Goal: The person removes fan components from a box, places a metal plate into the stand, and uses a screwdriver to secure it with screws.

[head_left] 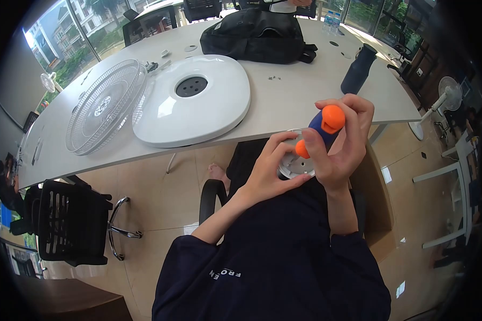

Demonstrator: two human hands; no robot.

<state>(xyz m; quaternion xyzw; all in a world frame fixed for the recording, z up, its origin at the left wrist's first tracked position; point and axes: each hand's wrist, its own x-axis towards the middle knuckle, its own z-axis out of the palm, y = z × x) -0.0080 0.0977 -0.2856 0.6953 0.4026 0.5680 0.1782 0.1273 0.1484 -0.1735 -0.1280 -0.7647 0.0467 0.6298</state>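
Observation:
My left hand [270, 169] grips a round white plastic part [305, 167] over my lap, fingers curled round its rim. In my right hand [344, 155] is an orange-and-blue screwdriver [326, 124], its handle tilted up toward me. The orange lower end of the handle is over the white part; its tip is hidden by my fingers. Ahead on the table lie a glossy white fan base [219, 91] with a black round centre and, left of it, a clear fan grille [103, 105].
On the white table [284, 109] are a black backpack [251, 40], a dark bottle [359, 69], several small screws [273, 78] and water bottles [332, 22]. A black chair [72, 222] stands left, a cardboard box [377, 198] right beside me, a standing fan [445, 96] farther right.

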